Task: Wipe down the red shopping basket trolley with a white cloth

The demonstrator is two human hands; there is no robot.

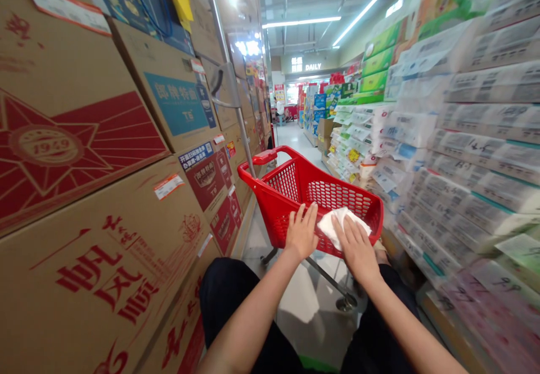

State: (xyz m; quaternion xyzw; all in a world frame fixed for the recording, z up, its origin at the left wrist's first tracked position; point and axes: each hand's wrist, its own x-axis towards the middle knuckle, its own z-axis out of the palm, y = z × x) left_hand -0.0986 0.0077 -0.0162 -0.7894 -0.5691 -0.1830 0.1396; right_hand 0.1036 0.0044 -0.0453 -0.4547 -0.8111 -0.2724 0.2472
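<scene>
A red plastic shopping cart (pixel 270 212) with perforated basket walls stands right in front of my knees. My left hand (pixel 302 233) lies against the basket's near side at the rim, fingers spread and holding nothing loose. To its right, my right hand (pixel 356 246) presses a crumpled white cloth (pixel 331 226) onto the rim of the same side. The fingers lie over the cloth and cover part of it. At the cart's left end is its handle (pixel 270 154), which neither hand touches.
Stacked cardboard boxes (pixel 80 273) wall the left side, close to a metal pole (pixel 223 36). Blurred stacks of packaged paper goods (pixel 485 138) line the right. Between them a tiled aisle (pixel 291 138) runs ahead. A cart caster (pixel 346 303) stands near my legs.
</scene>
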